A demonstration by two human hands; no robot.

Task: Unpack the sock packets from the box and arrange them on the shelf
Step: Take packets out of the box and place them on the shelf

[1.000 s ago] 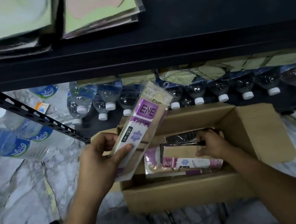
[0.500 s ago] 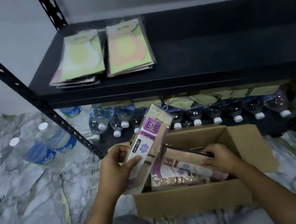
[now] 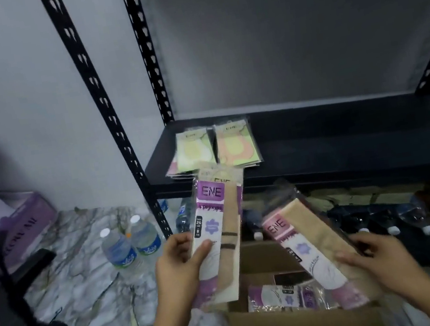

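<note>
While the left hand (image 3: pixel 179 264) clamps one sock packet (image 3: pixel 223 234) upright in front of the shelf (image 3: pixel 345 142), the right hand (image 3: pixel 379 263) grips a second packet (image 3: pixel 309 249) tilted above the open box (image 3: pixel 290 325). More packets (image 3: pixel 285 296) lie inside it, and two stacks (image 3: pixel 211 149) rest on the shelf.
</note>
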